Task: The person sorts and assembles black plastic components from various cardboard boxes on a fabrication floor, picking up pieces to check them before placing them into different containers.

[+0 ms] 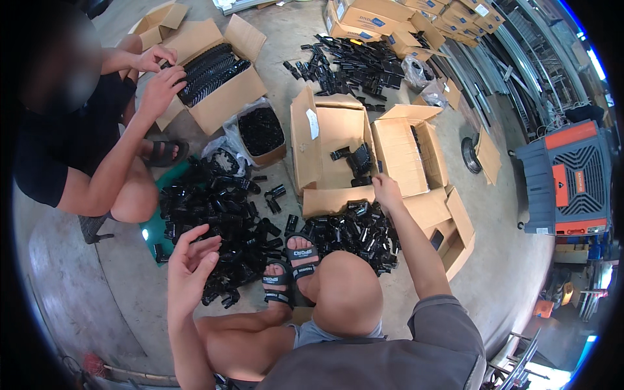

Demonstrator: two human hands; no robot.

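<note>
My left hand point(190, 266) is raised, fingers apart and holding nothing, over the near edge of a large heap of glossy black plastic fittings point(214, 214). My right hand point(388, 192) is closed at the wall between two open cardboard boxes. A small dark piece point(380, 166) pokes out past its fingertips, apparently a black fitting, though most of it is hidden. Several fittings point(359, 159) lie in the left one of these boxes point(325, 130). Nearer my feet, a second heap of black fittings point(354, 234) lies against that box.
At the left a co-worker's hands point(166, 71) handle black parts over a packed carton point(227, 97). A smaller carton point(263, 133) holds tiny black pieces. Another open box point(426, 156) and a flap-open carton point(461, 227) stand to the right, near an orange-and-grey machine point(572, 175).
</note>
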